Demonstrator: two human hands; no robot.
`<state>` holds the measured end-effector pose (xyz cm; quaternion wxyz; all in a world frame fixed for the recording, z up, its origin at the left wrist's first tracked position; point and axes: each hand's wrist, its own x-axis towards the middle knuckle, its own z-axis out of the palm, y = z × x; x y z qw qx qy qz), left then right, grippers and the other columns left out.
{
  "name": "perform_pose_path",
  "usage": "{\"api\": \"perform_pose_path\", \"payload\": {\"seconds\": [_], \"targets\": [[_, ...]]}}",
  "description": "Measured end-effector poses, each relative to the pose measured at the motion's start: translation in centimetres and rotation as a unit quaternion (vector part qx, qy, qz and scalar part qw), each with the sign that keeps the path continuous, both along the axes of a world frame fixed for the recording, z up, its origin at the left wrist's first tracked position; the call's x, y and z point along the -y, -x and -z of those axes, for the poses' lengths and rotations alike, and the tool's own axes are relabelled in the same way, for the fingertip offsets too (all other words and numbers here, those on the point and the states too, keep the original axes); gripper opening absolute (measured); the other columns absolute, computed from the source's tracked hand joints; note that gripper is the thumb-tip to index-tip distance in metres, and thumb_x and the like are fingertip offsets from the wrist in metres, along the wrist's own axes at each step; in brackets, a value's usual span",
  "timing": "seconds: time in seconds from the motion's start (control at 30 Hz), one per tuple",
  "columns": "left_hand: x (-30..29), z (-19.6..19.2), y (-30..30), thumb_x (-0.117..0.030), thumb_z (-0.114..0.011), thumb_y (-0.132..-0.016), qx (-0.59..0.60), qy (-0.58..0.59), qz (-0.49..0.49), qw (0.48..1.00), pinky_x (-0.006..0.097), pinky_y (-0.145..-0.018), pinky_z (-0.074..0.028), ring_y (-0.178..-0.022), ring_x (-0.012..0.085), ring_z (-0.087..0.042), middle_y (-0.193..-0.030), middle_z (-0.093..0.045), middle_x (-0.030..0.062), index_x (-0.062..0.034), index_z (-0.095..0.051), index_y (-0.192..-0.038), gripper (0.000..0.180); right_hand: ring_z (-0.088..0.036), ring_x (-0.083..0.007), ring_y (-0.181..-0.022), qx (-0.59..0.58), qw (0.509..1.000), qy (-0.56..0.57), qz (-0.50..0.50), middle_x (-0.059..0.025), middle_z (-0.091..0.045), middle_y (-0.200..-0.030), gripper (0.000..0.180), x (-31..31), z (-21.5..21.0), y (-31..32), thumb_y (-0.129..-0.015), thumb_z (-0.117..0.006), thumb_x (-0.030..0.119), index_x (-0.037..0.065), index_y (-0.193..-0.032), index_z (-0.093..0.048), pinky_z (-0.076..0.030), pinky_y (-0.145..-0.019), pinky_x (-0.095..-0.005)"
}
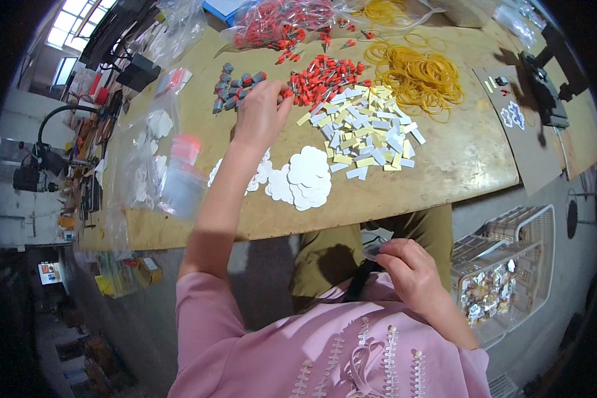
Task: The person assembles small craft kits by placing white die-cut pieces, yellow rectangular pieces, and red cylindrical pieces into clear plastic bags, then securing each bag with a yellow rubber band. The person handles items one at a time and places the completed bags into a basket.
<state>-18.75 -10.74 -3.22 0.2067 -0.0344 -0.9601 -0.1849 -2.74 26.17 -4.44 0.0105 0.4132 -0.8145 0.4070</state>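
Note:
My left hand [260, 116] reaches across the table, its fingers closed at a small red plastic piece [286, 93] on the left edge of the red pile. Just beyond the fingers lies a cluster of small grey pieces [227, 87]. Low over my lap, my right hand [411, 268] pinches what looks like a clear plastic bag [373, 251]. Many red pieces with metal tips [322, 78] are heaped right of my left hand. Nearer me sit white and pale yellow strips [371, 132] and stacked white scalloped cards [308, 178].
Yellow rubber bands [418, 76] pile up at the back right. Clear plastic bags [179, 176] lie along the left side. A cardboard sheet [527, 146] with sample pieces and a black stand [544, 86] is at right. A white plastic basket [534, 265] with filled packets stands below.

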Motion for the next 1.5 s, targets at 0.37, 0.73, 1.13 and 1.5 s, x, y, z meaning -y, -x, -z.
{"api": "perform_pose_path", "payload": {"seconds": [0.37,0.73,1.13,1.5], "targets": [[0.1,-0.2,-1.5,-0.004,-0.071,-0.089,0.055,0.023,-0.016,0.998,0.042,-0.076,-0.056,-0.082,0.0289,-0.072,-0.091,-0.072,0.0131,-0.0051,-0.067,-0.115,0.027,-0.068,-0.0380,-0.106,0.006,1.000,0.026,0.014,-0.0181,-0.066,-0.114,0.029,-0.8,0.1,0.8,-0.078,-0.069,0.001,-0.002,-0.106,-0.068,-0.058,-0.092,-0.0462],[-0.6,-0.4,-1.7,-0.010,-0.080,-0.089,0.056,-0.120,0.002,0.991,0.032,-0.072,-0.054,-0.074,0.0166,-0.064,-0.087,-0.069,0.0086,-0.0023,-0.075,-0.116,0.028,-0.070,-0.0370,-0.104,0.004,0.999,0.029,0.026,-0.0176,-0.068,-0.113,0.027,-0.3,-0.2,0.9,-0.076,-0.073,-0.005,-0.001,-0.102,-0.069,-0.060,-0.088,-0.0434],[-4.7,-3.7,-6.8,-0.002,-0.078,-0.092,0.176,-0.430,0.058,0.884,0.026,-0.079,-0.056,-0.087,0.0081,-0.069,-0.098,-0.074,0.0030,-0.0025,-0.067,-0.102,0.015,-0.070,-0.0404,-0.109,-0.007,0.998,0.049,0.026,-0.0229,-0.067,-0.121,0.025,-1.1,-1.5,1.4,-0.081,-0.071,-0.002,-0.006,-0.105,-0.067,-0.061,-0.091,-0.0442],[-13.7,-3.7,-16.3,0.009,-0.084,-0.078,0.041,-0.256,0.264,0.929,0.037,-0.083,-0.055,-0.093,0.0252,-0.072,-0.106,-0.077,0.0114,-0.0070,-0.070,-0.100,0.030,-0.070,-0.0426,-0.113,-0.015,0.997,0.077,-0.013,-0.0257,-0.066,-0.125,0.025,0.1,-2.4,1.4,-0.086,-0.074,0.000,-0.008,-0.108,-0.066,-0.061,-0.093,-0.0461]]}}
